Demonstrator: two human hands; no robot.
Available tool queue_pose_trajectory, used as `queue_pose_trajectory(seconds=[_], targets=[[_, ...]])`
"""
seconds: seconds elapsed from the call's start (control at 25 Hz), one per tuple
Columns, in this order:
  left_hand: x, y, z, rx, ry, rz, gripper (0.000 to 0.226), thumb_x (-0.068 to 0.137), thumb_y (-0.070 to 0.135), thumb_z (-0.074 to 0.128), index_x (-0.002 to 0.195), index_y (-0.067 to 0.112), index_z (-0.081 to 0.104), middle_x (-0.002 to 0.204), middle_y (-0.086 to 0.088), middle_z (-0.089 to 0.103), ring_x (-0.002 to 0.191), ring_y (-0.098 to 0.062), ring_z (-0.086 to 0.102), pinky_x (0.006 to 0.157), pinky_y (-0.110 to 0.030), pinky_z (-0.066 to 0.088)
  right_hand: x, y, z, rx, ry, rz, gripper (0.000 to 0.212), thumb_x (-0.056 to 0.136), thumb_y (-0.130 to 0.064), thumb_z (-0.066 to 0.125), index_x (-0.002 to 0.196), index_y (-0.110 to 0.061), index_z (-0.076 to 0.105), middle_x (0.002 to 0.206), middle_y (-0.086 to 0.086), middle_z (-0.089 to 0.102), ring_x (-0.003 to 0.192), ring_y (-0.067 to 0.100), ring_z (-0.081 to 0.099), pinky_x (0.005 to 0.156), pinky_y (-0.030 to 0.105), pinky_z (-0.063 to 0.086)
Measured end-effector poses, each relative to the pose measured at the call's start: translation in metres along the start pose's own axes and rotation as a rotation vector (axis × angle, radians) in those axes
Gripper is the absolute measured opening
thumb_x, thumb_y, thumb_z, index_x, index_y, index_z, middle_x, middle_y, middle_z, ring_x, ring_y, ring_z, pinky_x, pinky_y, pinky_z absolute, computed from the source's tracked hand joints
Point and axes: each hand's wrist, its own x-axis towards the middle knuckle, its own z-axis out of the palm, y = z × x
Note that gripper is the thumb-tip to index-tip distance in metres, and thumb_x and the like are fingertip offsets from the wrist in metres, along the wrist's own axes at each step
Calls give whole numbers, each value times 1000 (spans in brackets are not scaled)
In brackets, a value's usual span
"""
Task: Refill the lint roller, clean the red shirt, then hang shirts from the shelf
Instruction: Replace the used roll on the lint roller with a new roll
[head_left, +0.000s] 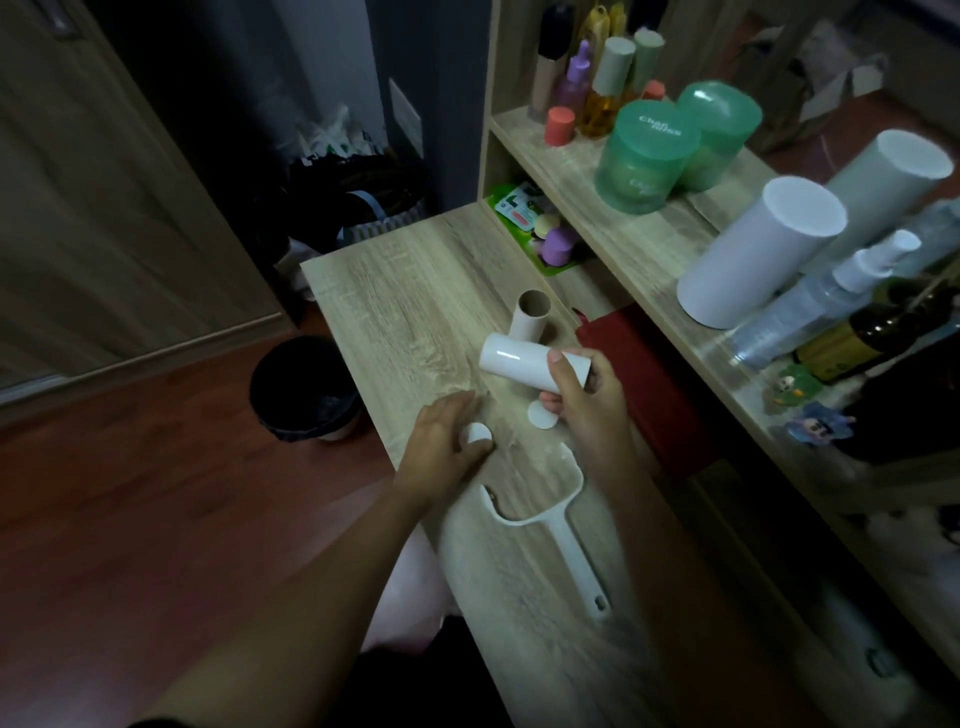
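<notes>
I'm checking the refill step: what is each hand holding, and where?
The right hand grips the white refill roll round one end. The left hand has a small white cap between thumb and forefinger; whether it grips cannot be told.
</notes>
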Motion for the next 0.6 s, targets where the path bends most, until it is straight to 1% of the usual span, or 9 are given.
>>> queue_pose_trajectory(seconds=[0.04,0.12,0.2,0.28,0.36,0.44,0.52,0.6], targets=[[0,-2,-12,-61,63,-9,56,81,30,67,131,10,49,129,-9,55,115,-22,50,98,-27,33,0,-2,13,3,-8,-1,4,88,-26,60,89,-25,56,89,0,65,60,2,64,56,16,50],[3,-14,-44,-105,191,-28,51,83,30,62,127,6,52,122,-12,60,109,-22,56,93,-28,40,0,-7,46,25,-21,-8,4,89,-24,59,90,-23,56,91,1,63,63,4,64,56,15,50],[12,-35,-81,-83,286,-57,47,84,25,61,126,5,54,120,-14,61,106,-24,58,91,-28,43,3,-11,83,50,-27,-16,8,89,-24,59,95,-19,57,93,1,63,68,9,64,58,16,52],[21,-70,-125,-51,344,-105,41,87,15,60,125,3,54,120,-16,61,108,-29,58,93,-32,43,4,-12,135,44,-67,-21,15,89,-25,58,100,-16,57,91,-3,64,68,9,64,60,17,53],[31,-113,-174,-17,366,-183,39,89,11,57,127,2,53,124,-18,60,113,-32,56,97,-36,41,6,-10,193,40,-116,-11,13,90,-26,58,100,-18,56,90,-5,63,69,9,64,61,17,53],[42,-158,-219,22,348,-273,41,91,14,54,129,1,51,129,-20,57,119,-34,53,101,-36,38,11,-7,252,50,-127,12,11,90,-25,57,98,-19,55,90,-5,62,71,8,64,62,18,54],[56,-204,-256,45,329,-345,43,93,17,52,131,-2,48,131,-22,54,121,-35,51,101,-35,36,22,6,306,33,-141,35,15,90,-25,58,101,-16,53,90,-5,61,72,9,64,66,23,55],[66,-245,-275,48,304,-421,45,94,20,50,132,-4,46,133,-24,52,122,-36,50,101,-35,36,30,33,342,-23,-150,95,20,89,-24,59,102,-12,50,94,-1,59,72,10,64,71,31,57]])
